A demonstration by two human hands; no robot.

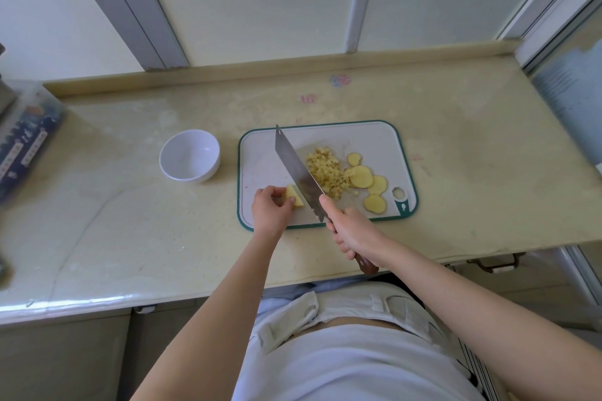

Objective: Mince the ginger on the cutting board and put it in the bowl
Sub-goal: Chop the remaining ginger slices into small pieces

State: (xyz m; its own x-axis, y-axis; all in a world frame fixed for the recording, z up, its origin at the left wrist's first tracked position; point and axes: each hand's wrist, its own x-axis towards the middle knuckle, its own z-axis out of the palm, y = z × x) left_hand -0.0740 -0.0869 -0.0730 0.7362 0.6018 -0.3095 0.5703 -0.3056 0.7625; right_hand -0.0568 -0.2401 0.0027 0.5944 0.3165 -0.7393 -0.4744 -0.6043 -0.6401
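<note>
1. The task looks to be about midway. A pile of minced ginger (325, 172) lies in the middle of the cutting board (260, 156). The board sits on the table (456, 156), right of its centre and about halfway between the far and near edges.
2. Some ginger is still uncut. Several round ginger slices (361, 176) lie on the right side of the board, touching the pile's right edge and running toward the board's near right corner. A ginger chunk (294, 197) sits near the board's near left corner.
3. The white bowl (195, 177) stands on the table just left of the board, apart from it. No ginger shows inside, so the transfer has not yet begun.
4. The left hand (270, 210) has its fingers curled over the chunk, pinning it to the board.
5. The right hand (351, 231) is wrapped tight round the handle of the knife (294, 169), with the forefinger laid up on the blade. The blade runs diagonally from the board's near edge toward its far left corner, right beside the chunk. I cannot tell whether its edge touches the board.
6. Judging from this, what remains is to chop the chunk and slices, perhaps mince the pile finer, and then move it all to the bowl.
</note>
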